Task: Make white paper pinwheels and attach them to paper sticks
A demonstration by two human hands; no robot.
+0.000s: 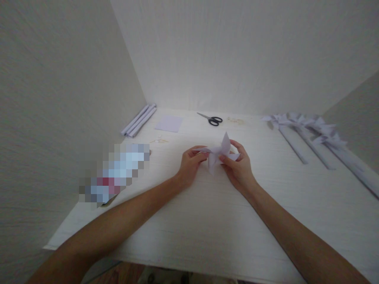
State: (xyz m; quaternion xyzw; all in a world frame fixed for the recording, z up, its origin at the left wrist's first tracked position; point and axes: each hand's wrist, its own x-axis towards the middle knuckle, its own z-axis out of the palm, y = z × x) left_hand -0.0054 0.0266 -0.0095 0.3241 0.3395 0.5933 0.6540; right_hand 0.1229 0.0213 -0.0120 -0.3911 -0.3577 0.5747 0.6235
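Observation:
A white folded paper pinwheel (217,152) with pointed blades is held above the middle of the white table. My left hand (191,163) pinches its left blade between thumb and fingers. On the other side, my right hand (239,163) grips it, with the thumb pressed near the centre and the fingers behind the right blade. One blade points up and another hangs down between the hands. The far sides of the fingers are hidden by the paper and the hands.
Scissors (211,119) with black handles lie at the back. Left of them are a square paper sheet (169,123), rolled paper sticks (139,121) and small thin pieces (160,139). A pixelated object (118,173) lies at left. Finished pinwheels on sticks (308,126) lie at right.

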